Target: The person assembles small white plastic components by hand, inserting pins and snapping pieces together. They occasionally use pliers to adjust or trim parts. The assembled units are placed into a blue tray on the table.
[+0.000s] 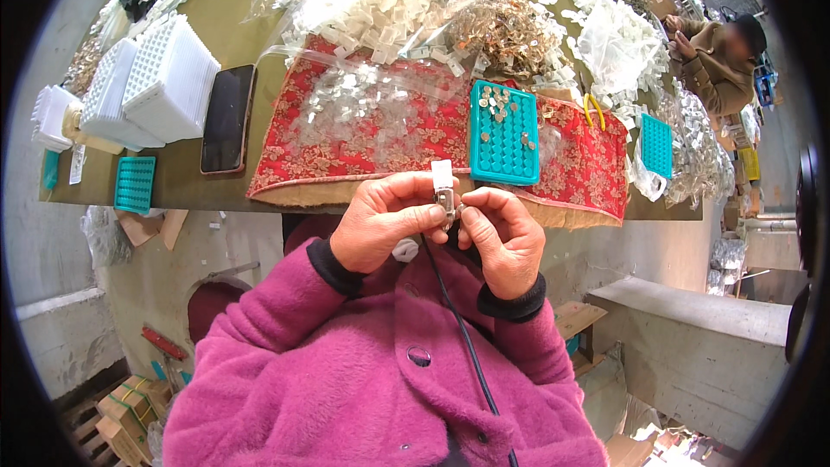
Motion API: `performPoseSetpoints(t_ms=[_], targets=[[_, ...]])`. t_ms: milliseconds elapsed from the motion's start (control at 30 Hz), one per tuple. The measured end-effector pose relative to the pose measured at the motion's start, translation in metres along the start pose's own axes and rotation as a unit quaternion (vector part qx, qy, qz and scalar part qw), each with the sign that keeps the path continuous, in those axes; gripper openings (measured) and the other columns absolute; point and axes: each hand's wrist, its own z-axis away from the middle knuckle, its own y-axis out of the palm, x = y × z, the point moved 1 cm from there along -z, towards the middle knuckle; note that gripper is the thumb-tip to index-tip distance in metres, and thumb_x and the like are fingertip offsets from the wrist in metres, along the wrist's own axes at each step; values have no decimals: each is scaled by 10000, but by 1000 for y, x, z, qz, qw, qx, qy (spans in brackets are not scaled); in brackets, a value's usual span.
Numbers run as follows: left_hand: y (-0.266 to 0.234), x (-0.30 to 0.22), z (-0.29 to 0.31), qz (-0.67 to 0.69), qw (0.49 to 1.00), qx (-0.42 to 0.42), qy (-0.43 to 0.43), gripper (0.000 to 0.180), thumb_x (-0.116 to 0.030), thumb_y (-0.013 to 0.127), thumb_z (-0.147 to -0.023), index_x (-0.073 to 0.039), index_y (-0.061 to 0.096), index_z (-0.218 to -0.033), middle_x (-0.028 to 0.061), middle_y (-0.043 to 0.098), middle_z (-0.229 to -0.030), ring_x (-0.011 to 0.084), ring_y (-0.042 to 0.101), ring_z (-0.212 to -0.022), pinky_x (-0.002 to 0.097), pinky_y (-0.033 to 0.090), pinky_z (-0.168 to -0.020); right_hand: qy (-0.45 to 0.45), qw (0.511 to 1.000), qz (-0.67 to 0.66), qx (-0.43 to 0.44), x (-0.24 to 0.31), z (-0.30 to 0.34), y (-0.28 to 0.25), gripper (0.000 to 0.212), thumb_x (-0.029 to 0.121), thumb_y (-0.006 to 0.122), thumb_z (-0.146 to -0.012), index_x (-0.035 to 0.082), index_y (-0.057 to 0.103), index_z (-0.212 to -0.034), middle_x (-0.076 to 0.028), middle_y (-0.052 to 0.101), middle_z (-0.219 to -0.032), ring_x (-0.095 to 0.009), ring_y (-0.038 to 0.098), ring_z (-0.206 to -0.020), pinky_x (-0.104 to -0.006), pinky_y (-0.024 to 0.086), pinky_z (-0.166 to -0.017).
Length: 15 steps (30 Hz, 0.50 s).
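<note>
Close in front of my chest, my left hand [389, 218] pinches a small silvery metal part with a white plastic tab [442, 175] standing up from it. My right hand [504, 238] meets it from the other side, thumb and forefinger closed on a tiny piece too small to make out. Just beyond my right hand lies a teal dimpled tray [505, 145], with several small round metal pieces in its upper part. Under the tray a red floral cloth [337, 151] covers the table edge, strewn with small clear plastic pieces [359, 104].
Heaps of white plastic parts [380, 13] and brassy metal parts [510, 30] fill the far side. A phone [228, 119] and stacked white trays [169, 78] stand left. Yellow-handled pliers [594, 111] and another teal tray [656, 145] lie right. A co-worker [722, 60] sits at far right.
</note>
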Motion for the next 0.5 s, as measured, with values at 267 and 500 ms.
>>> performPoseSetpoints(t_ms=[267, 500], targets=[[-7, -1, 0, -29, 999, 25, 23, 272, -2, 685, -977, 21, 669, -1248, 77, 730, -1023, 122, 678, -779, 272, 568, -705, 18, 1000, -19, 5, -3, 5, 7, 169, -9, 666, -1012, -36, 661, -1179, -39, 698, -928, -77, 627, -741, -219, 511, -653], [-2, 0, 1, -21, 999, 11, 25, 277, 25, 678, -964, 21, 671, -1241, 73, 729, -1005, 128, 682, -759, 280, 572, -685, 3, 999, -34, 8, -4, 6, 9, 172, -8, 669, -1011, -36, 662, -1181, -42, 706, -941, -78, 627, -737, -216, 510, -652]])
